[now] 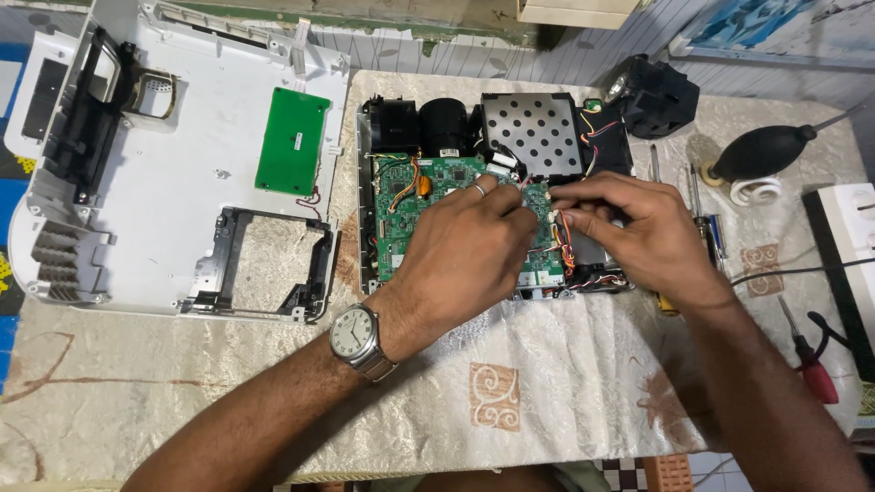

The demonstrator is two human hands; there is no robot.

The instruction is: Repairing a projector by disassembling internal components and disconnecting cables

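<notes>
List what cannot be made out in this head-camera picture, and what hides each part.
- What the fingertips pinch: covered by the left hand and right hand.
- Middle of the circuit board: under both hands.
- Power strip: cut off by the right edge.
- White cover: top cut off by the upper edge.

Cover (182,164) left of chassis (483,191); screwdrivers (702,219) right

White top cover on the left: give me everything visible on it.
The white plastic cover lies inside-up on the cream tablecloth, left of the opened device. A green circuit board is fixed inside, with thin wires trailing from it. It has a rectangular cutout, vent slats at its lower left and black brackets. Neither hand touches it.
</notes>
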